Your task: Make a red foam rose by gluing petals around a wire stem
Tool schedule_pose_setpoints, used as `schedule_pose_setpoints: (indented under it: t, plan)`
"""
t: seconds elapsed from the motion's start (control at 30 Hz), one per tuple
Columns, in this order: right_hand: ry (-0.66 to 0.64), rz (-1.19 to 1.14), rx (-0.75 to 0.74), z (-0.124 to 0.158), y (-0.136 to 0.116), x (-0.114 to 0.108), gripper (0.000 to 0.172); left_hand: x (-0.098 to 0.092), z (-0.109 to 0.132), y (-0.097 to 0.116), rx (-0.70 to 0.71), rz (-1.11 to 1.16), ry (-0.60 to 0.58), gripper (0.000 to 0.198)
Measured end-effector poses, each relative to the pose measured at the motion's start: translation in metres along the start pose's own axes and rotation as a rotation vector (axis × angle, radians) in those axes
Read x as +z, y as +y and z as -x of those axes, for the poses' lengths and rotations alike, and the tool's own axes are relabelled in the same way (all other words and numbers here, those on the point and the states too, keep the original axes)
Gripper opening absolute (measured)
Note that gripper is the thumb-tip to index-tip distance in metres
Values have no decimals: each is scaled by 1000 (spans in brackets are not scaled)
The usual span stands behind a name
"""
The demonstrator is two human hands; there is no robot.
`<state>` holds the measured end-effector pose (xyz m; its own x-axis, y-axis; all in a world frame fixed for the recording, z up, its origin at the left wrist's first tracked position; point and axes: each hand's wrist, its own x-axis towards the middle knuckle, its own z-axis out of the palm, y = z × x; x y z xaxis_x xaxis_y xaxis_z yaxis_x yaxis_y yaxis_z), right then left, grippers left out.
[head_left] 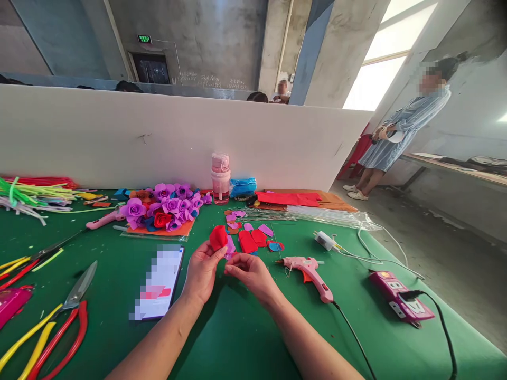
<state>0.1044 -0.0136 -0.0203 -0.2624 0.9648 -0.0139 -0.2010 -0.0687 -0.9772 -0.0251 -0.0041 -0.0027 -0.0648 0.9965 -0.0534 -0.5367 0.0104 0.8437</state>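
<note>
My left hand [201,270] pinches a red petal piece [218,238], curved like a small cup, between thumb and fingers. Just to its right, my right hand [250,273] has thumb and forefinger pressed together; whatever is between them is too small to make out. Beyond both hands lie loose red petals [248,242] and purple petals [265,229], some partly hidden by the fingers. A pink glue gun [309,270] rests on its side to the right of my right hand. Finished purple roses [171,205] and a red rose [162,220] are heaped at the back left.
On the green table [237,338], a phone [160,282] lies left of my arms, with scissors [75,295] farther left. A pink bottle [221,178] stands by the white partition [166,137]. At right are a charger [325,240] and power strip [400,298]. A person [404,126] stands beyond.
</note>
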Motion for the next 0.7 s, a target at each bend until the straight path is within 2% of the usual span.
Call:
schedule_pose_setpoints:
  t: [0.1, 0.2, 0.3, 0.43, 0.57, 0.7]
  plan:
    - [26, 29, -46, -2, 3, -2, 22, 2, 2, 3, -5, 10, -42, 31]
    - [79, 42, -89, -4, 1, -7, 19, 5, 4, 7, -43, -19, -95, 23]
    - [98, 108, -121, -5, -2, -12, 18, 5, 6, 10, -61, -69, -101, 18]
    - [68, 228, -150, -4, -1, -17, 20, 6, 8, 12, -60, -93, -80, 21]
    - [8, 252, -149, -3, 1, -16, 23, 6, 9, 13, -55, -76, -89, 23]
    - [2, 344, -159, 1, -14, -13, 28, 5, 10, 14, -25, -65, -111, 23]
